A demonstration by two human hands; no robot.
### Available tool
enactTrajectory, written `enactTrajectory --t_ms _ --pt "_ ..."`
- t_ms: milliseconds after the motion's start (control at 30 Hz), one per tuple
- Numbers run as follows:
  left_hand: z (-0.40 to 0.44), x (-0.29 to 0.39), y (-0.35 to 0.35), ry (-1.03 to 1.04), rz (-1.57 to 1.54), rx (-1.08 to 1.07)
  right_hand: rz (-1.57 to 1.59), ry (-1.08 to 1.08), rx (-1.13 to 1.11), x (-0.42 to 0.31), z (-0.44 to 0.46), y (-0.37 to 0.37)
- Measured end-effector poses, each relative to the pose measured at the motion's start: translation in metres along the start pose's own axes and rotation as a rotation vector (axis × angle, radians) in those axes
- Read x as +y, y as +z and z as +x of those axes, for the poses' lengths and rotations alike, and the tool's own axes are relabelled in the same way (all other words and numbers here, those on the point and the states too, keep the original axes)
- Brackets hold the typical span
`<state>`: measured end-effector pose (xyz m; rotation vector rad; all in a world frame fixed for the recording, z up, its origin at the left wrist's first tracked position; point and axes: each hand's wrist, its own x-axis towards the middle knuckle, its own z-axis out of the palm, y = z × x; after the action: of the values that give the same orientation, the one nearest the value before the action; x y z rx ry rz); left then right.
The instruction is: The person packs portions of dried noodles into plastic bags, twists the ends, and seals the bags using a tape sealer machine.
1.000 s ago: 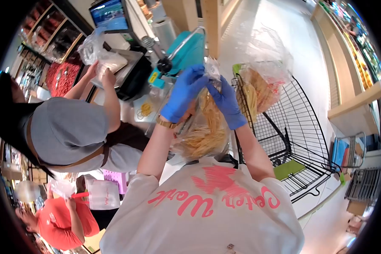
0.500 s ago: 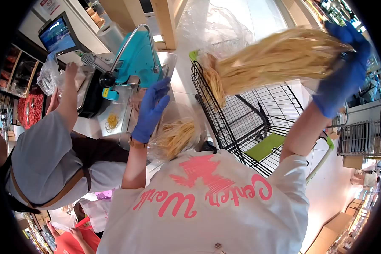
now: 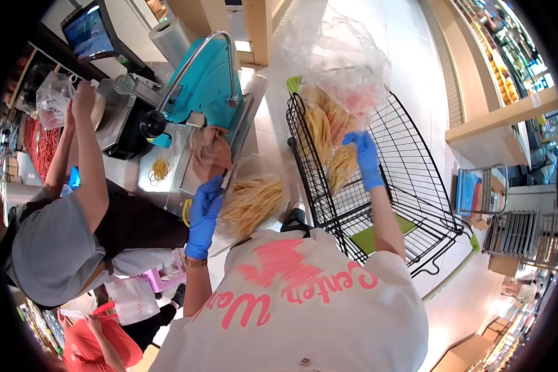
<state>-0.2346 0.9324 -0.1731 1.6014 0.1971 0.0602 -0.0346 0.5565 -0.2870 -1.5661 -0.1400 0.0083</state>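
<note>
My left hand (image 3: 204, 217), in a blue glove, is closed at the left edge of a clear plastic bag (image 3: 252, 201) filled with long pale-yellow dried strips, which look like bean curd sticks. Its grip point is partly hidden. Over a black wire shopping cart (image 3: 415, 167), my right hand (image 3: 364, 160), also blue-gloved, has its fingers closed around the narrow gathered end of a clear plastic bag (image 3: 353, 80). Bundles of similar yellow strips (image 3: 319, 133) lie in the cart, just left of that hand.
On the left counter stand a teal machine (image 3: 208, 87) with a curved metal bar, a pinkish cloth (image 3: 211, 152) and yellow rubber bands (image 3: 160, 170). A co-worker in grey (image 3: 59, 239) handles a clear bag (image 3: 54, 102). Another person in red (image 3: 99, 341) is at lower left.
My right hand has come down and left from high on the right, bringing the large bundle of strips to the cart. My left hand has lowered, and its spread fingers have closed by the bag.
</note>
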Motion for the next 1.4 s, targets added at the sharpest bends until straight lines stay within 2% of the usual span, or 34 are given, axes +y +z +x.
enactTrajectory --t_ms 67,133,233,267,333,400,433,500,533,600,667,733,800,867,933,1000,1067,1100,1133,1167,1200,1267,1300,1333,1367,1400 --pt "-0.009 -0.006 0.0 -0.036 -0.021 0.062 0.102 0.082 0.019 0.033 0.013 0.021" --pt "-0.017 -0.008 0.004 -0.036 0.014 0.127 -0.153 0.106 -0.003 0.039 0.032 0.043" --pt "-0.033 -0.015 0.009 -0.065 0.031 0.225 -0.213 0.032 0.022 0.111 0.084 0.06" --pt "-0.04 -0.016 0.011 -0.07 0.06 0.255 -0.206 0.025 -0.001 0.107 0.097 0.066" --pt "-0.058 -0.015 0.016 -0.102 0.073 0.319 -0.725 0.1 -0.043 0.101 0.105 0.075" --pt "-0.076 -0.012 0.019 -0.101 0.308 0.407 -0.686 -0.208 -0.049 0.161 0.126 0.065" --pt "-0.082 -0.014 0.015 -0.112 0.308 0.451 -0.628 -0.078 -0.063 0.19 0.128 0.057" --pt "-0.096 -0.024 0.001 -0.057 0.429 0.526 -0.587 -0.073 0.006 0.18 0.094 0.063" --pt "-0.104 -0.03 -0.008 -0.001 0.506 0.554 -0.6 -0.193 0.096 0.122 0.06 0.058" --pt "-0.11 -0.027 -0.016 0.04 0.505 0.654 -0.265 -0.015 0.105 0.023 -0.003 0.077" --pt "-0.114 -0.041 -0.032 0.021 0.592 0.554 -0.25 -0.006 0.062 -0.009 -0.052 0.09" --pt "-0.113 -0.053 -0.034 -0.046 0.708 0.431 -0.028 0.108 -0.136 -0.022 -0.092 0.116" --pt "-0.108 -0.058 -0.032 -0.174 0.421 0.176 -0.261 -0.12 -0.559 -0.052 -0.117 0.157" --pt "-0.096 -0.062 -0.02 -0.175 0.349 0.096 -0.371 -0.305 -0.772 -0.078 -0.14 0.207" --pt "-0.087 -0.082 -0.012 -0.186 0.098 0.113 -0.425 -0.387 -0.833 -0.045 -0.166 0.242" --pt "-0.075 -0.083 -0.013 -0.144 0.078 0.192 -0.481 -0.476 -0.895 -0.033 -0.165 0.258" --pt "-0.076 -0.083 -0.019 -0.102 0.058 0.27 -0.681 -0.329 -0.917 -0.027 -0.149 0.265" --pt "-0.079 -0.083 -0.024 0.02 -0.205 0.315 -0.686 -0.334 -0.918 -0.017 -0.143 0.262" --pt "-0.083 -0.084 -0.031 0.144 -0.468 0.354 -0.708 -0.475 -0.773 -0.002 -0.138 0.256" --pt "-0.087 -0.085 -0.043 0.057 -0.32 0.236 -0.723 -0.612 -0.623 -0.005 -0.135 0.254" --pt "-0.088 -0.088 -0.039 0.064 -0.324 0.235 -0.728 -0.619 -0.622 -0.007 -0.134 0.252" --pt "-0.088 -0.086 -0.019 0.182 0.108 0.226 -0.368 -0.265 -0.656 -0.025 -0.128 0.244" --pt "-0.085 -0.071 -0.008 0.131 0.096 0.154 -0.373 -0.272 -0.655 -0.052 -0.129 0.245" --pt "-0.078 -0.063 0.003 0.138 0.093 0.154 -0.426 -0.49 -0.687 -0.087 -0.134 0.25" --pt "-0.067 -0.057 0.011 0.014 0.603 -0.086 -0.474 -0.714 -0.713 -0.113 -0.139 0.255" --pt "-0.067 -0.082 0.019 0.241 0.687 0.065 -0.476 -0.726 -0.712 -0.126 -0.144 0.258"
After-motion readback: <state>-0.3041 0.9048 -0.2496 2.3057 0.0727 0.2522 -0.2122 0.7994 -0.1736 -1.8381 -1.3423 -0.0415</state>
